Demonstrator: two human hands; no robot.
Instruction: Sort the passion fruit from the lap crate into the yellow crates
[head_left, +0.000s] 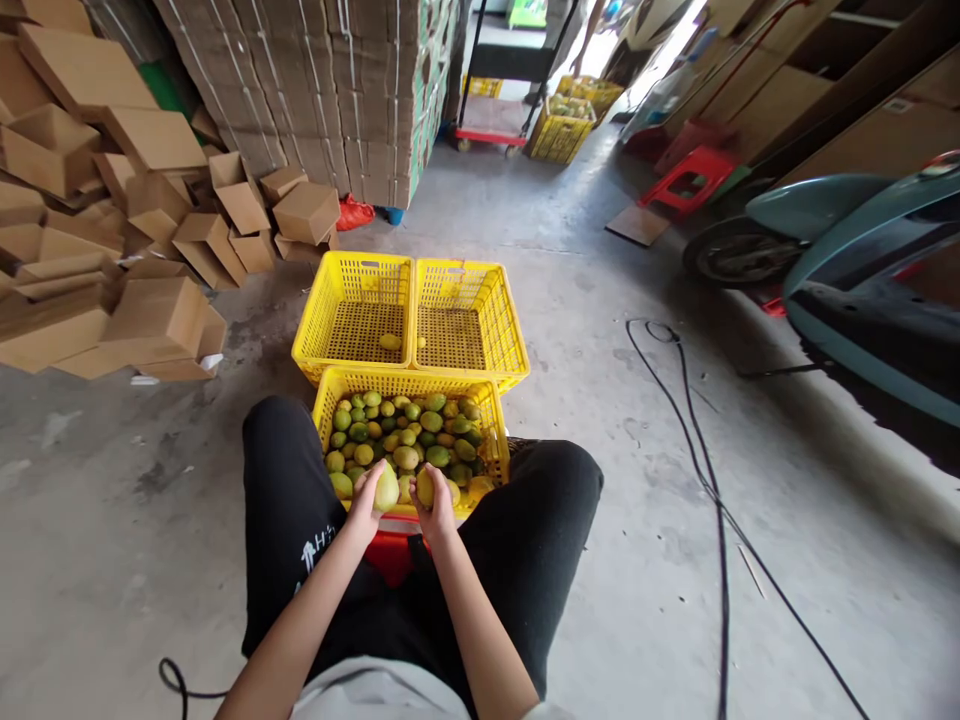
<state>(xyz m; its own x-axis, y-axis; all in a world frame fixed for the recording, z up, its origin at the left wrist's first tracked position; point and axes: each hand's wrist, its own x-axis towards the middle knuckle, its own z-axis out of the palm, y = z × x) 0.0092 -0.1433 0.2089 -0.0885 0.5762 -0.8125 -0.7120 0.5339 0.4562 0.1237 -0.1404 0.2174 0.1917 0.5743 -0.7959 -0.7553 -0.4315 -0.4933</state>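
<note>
My left hand (364,502) is closed around a pale yellow-green lemon (387,488). Beside it, my right hand (439,512) grips a yellower lemon (424,487), partly covered by the fingers. Both hands are over the near edge of a yellow plastic crate (496,420) between my knees. Many green and yellowish lemons (406,457) fill that crate. Two more yellow crates stand side by side just beyond it. The far left crate (301,335) has one yellow lemon (390,342) on its bottom; the far right crate (516,335) has a small yellow one (421,342) near its left wall.
Cardboard boxes (157,320) lie heaped at the left, below a tall stack of flattened cartons (300,90). A black cable (705,470) crosses the floor at right, near a blue-green scooter (840,260). Farther back are a red stool (690,178), a trolley (491,118) and a fruit-filled crate (556,140).
</note>
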